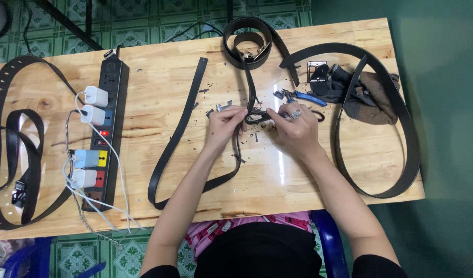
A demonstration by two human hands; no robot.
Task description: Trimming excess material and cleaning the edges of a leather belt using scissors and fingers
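Both my hands meet over the middle of a wooden table [308,175]. My left hand [223,123] and my right hand [294,126], which wears a ring, pinch the folded end of a black leather belt [254,117] between them. That belt runs up to a coiled part with a metal buckle [249,49] at the table's far edge. A small metal clasp piece [223,107] lies just above my left fingers. Blue-handled pliers [303,96] rest just beyond my right hand.
A long black belt strap [177,131] curves at my left. Another black belt [401,134] loops at the right around a dark cloth [372,98] and a buckle [316,69]. A black power strip [103,134] with white chargers and more belts [20,144] lie at left.
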